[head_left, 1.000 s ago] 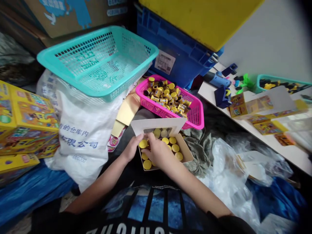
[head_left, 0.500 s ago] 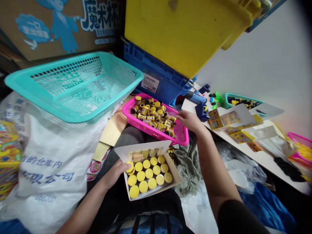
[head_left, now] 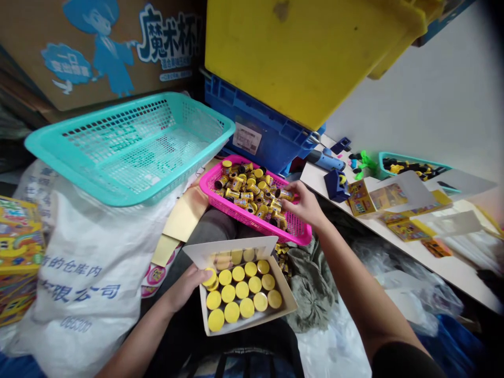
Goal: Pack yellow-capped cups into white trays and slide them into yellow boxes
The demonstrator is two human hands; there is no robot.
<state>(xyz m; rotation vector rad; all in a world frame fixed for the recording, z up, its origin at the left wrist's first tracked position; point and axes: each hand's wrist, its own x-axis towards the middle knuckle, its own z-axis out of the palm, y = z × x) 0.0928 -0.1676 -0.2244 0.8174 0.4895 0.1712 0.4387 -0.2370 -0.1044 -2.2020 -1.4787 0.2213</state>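
Left hand: the left hand (head_left: 183, 287) is clasping the near side of the box, with its fingertips (head_left: 204, 275) pressing beside the first yellow caps.

Right hand: the right hand (head_left: 303, 205) is reaching over the pink basket, its fingers curled down among the canisters; I cannot tell whether it is gripping one.

Box: the white box (head_left: 246, 325) is resting on the person's lap, its windowed lid (head_left: 230, 251) standing open and tilted up at the far side. Yellow-capped canisters (head_left: 242, 290) are standing upright inside it in close rows, caps up.

Pink basket: the pink basket (head_left: 236, 208) is sitting just beyond the box, heaped with loose canisters (head_left: 250, 191) lying every which way. A few strays (head_left: 282, 257) are sitting just below its near corner, on a crumpled grey-green cloth (head_left: 311, 296).

In the way: the right forearm is crossing above the cloth, and the teal basket (head_left: 94, 191) is leaning over the pink basket's left end, its rim nearly touching it.

Around: a white woven sack (head_left: 86, 283) is slumping on the left beside stacked printed boxes (head_left: 19, 252). A blue crate (head_left: 255, 142) and a yellow bin (head_left: 303, 58) are looming ahead, in front of a printed carton (head_left: 94, 52).

Bench: the bench (head_left: 452, 273) is carrying a blue tool (head_left: 326, 161), printed cards (head_left: 388, 197) and a teal tray (head_left: 409, 165) of dark and yellow parts.
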